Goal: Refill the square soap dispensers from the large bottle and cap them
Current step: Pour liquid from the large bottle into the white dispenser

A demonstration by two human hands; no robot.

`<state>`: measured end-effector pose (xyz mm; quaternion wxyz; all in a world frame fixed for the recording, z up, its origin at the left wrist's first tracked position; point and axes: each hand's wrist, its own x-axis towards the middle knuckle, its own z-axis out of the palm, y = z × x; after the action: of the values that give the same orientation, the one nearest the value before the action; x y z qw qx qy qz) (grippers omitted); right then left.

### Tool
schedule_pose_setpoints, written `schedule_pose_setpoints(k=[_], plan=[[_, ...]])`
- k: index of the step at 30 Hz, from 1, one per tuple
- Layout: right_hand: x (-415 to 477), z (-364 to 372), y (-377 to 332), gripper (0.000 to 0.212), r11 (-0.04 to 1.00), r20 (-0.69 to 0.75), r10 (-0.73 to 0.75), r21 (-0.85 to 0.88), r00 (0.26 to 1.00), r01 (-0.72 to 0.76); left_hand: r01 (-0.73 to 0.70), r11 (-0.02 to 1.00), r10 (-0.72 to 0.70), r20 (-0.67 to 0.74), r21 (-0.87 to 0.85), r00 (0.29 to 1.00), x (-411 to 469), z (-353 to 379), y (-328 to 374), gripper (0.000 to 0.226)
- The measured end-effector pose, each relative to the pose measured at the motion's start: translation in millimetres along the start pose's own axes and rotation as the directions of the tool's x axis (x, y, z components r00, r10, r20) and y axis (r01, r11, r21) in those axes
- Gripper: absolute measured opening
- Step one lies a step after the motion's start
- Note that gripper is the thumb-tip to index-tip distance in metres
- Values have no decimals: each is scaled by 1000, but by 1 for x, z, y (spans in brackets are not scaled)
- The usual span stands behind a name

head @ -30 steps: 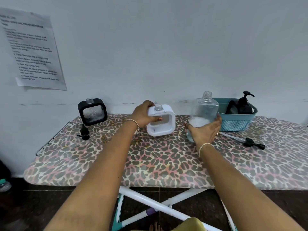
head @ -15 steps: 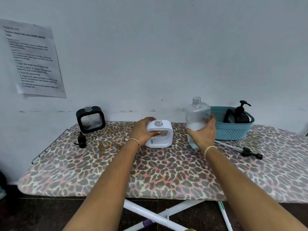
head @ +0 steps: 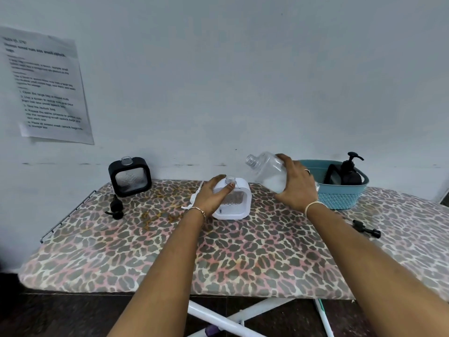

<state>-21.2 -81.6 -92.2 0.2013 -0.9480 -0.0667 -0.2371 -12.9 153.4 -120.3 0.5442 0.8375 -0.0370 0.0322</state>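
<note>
My left hand (head: 211, 198) curls round the upper left corner of the white square dispenser (head: 239, 206), thumb by its open neck. The dispenser stands upright on the leopard-print ironing board (head: 243, 259). My right hand (head: 295, 188) grips the large clear bottle (head: 266, 171), fingers wrapped round its lower body. The bottle is tilted, and its uncapped neck points up and left, above the dispenser's neck and apart from it. A little pale liquid sits in its low end.

The black square dispenser (head: 128, 177) stands uncapped by the wall at left, with a black pump cap (head: 116, 207) lying just in front of it. To the right, a teal basket (head: 340, 199) holds a black pump bottle (head: 349, 172), and another pump (head: 365, 228) lies near it on the board.
</note>
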Motion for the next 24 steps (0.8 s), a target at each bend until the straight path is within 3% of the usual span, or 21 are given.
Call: schedule_pose_setpoints(k=[12, 24], plan=[[14, -4, -9, 96, 962, 82, -83, -253, 993, 102, 35, 993, -33, 26, -115, 999, 1, -1, -1, 52], [21, -7, -14, 96, 928, 92, -156, -326, 983, 178, 62, 988, -57, 41, -141, 998, -1, -3, 3, 43]])
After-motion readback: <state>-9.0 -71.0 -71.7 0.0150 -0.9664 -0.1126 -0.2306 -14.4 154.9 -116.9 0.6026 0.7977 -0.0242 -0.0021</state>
